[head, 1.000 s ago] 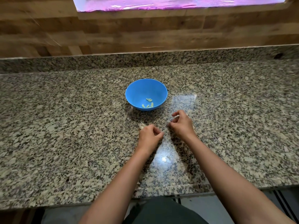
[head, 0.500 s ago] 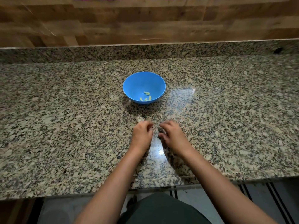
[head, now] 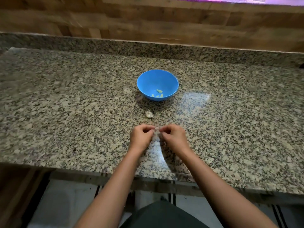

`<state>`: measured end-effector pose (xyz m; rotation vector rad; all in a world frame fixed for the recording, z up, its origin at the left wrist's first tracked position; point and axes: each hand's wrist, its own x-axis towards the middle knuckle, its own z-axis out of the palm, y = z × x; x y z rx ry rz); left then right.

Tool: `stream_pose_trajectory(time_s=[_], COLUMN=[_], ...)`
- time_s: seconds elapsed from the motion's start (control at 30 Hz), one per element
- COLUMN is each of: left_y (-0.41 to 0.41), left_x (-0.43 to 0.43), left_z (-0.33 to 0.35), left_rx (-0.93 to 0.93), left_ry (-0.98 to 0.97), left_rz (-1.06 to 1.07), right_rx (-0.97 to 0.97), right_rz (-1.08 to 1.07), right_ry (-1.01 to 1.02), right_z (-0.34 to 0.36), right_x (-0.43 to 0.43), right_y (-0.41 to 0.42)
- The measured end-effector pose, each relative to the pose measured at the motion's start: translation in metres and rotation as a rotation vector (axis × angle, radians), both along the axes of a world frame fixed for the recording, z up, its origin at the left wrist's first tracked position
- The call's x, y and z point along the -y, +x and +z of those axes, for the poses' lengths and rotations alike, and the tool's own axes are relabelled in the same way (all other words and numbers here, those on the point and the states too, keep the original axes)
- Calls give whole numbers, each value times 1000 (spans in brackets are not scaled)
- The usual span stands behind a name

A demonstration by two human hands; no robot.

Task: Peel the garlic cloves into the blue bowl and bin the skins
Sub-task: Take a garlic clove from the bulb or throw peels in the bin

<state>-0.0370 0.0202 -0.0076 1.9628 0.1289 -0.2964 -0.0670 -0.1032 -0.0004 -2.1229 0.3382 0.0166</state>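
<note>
1. The counter (head: 65, 99) is speckled granite and runs the full width. A wood wall (head: 115, 18) stands behind it.
2. The left hand (head: 141, 137) is over the near part of the counter, just left of centre. Its fingers are curled in, and the thumb and fingertips are squeezed together at the tip, pointing toward the other hand.
3. An unpeeled clove (head: 149, 114) lies on the counter between the hands and the bowl, a bit left of the bowl's middle. Nothing is touching it.
4. The bowl (head: 148, 83) is blue and stands upright mid-counter, well clear of both hands. A few peeled cloves (head: 158, 92) lie at the bottom, toward the near side.
5. Where the two sets of fingertips meet there's a small pale bit (head: 157, 128), pinched from both sides. It's too small and blurry to tell whether it's garlic or just skin.
6. A tiny scrap (head: 169, 114) lies on the counter to the right of the unpeeled clove. It looks like skin, but honestly it's hard to tell.
7. The right hand (head: 174, 137) mirrors the left. Its fingers are curled and its tips are pressed in on that same bit, so the two hands nearly touch.
8. Further right there's a bright glare patch (head: 195, 99) on the stone.
</note>
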Motion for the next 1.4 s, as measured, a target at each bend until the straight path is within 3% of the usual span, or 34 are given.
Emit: stream_pose_trajectory(time_s=[0.1, 0.2, 0.4, 0.53, 0.7, 0.9, 1.1, 1.27, 1.4], left_y=[-14, -35, -104, -179, -287, -354, -377, -386, -382], left_x=[-27, -70, -177, -267, -382, -468, -518, -557, -581], left_z=[7, 14, 17, 10, -5, -25, -47, -79, -112], left_rx=[-80, -92, -43, 11, 5, -51, -88, -183, -314], left_ry=[-224, -378, -551, -532, -425, -577, -630, -747, -724], left_rz=[207, 374, 710, 919, 1147, 1442, 1551, 1649, 1586], right_rx=[-125, -218, -394, -460, -554, -610, -645, -819, -817], right_rz=[-5, 63, 346, 541, 712, 848, 943, 900, 852], right_ry=[372, 571, 660, 685, 641, 479, 335, 202, 86], right_z=[15, 23, 20, 13, -6, -25, -57, -94, -130], right_x=[-24, -65, -185, -289, -424, -532, -603, -652, -676], right_y=[3, 4, -24, -69, -152, -216, -229, -225, -219])
